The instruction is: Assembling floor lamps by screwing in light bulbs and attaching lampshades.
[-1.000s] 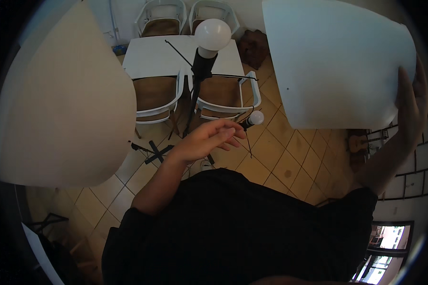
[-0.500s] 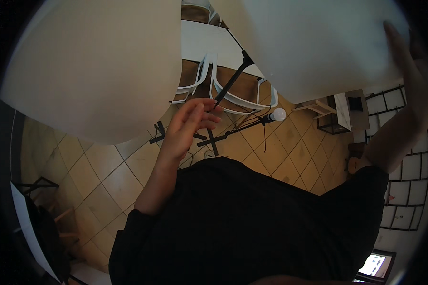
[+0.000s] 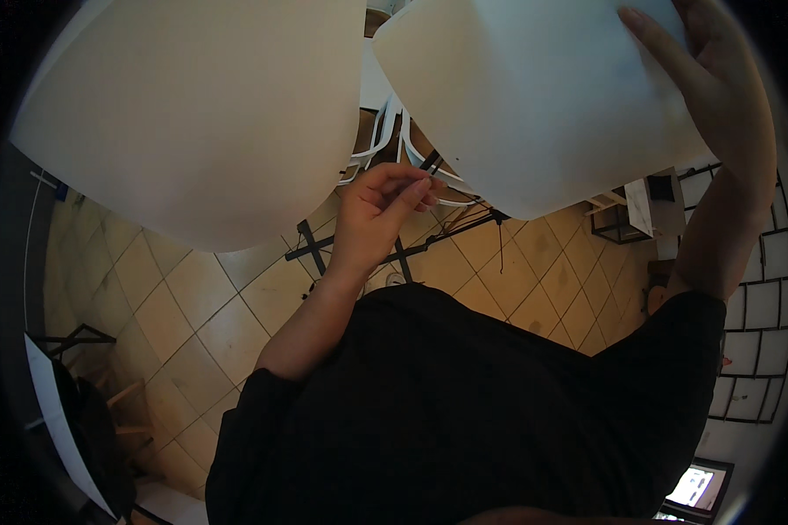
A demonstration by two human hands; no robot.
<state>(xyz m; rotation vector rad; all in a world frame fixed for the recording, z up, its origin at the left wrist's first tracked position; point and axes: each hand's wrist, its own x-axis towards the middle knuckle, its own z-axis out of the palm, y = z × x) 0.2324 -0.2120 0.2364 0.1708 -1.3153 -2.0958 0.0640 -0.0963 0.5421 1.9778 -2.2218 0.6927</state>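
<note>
Two large, gently curved off-white panels fill the upper part of the head view: a left panel (image 3: 193, 122) and a right panel (image 3: 534, 105). My right hand (image 3: 731, 96) is raised at the upper right and holds the right panel near its outer side, thumb lying on the face; its other fingertips are partly out of sight. My left hand (image 3: 385, 206) is in the gap between the panels, thumb and fingers pressed together. Its fingertips meet just by a black pole (image 3: 431, 160); whether they pinch it or something small cannot be made out.
Below the panels, dark stand legs (image 3: 311, 249) spread over the tiled floor (image 3: 228, 332). White-framed chairs (image 3: 385, 131) show through the gap. A small table (image 3: 635, 210) is at right, by a wall with a black grid rack (image 3: 762, 306). A lit screen (image 3: 696, 486) is at lower right.
My right hand has moved left, and the right panel has come lower and covers a white bulb seen before. My left hand has shifted right and its fingers have closed.
</note>
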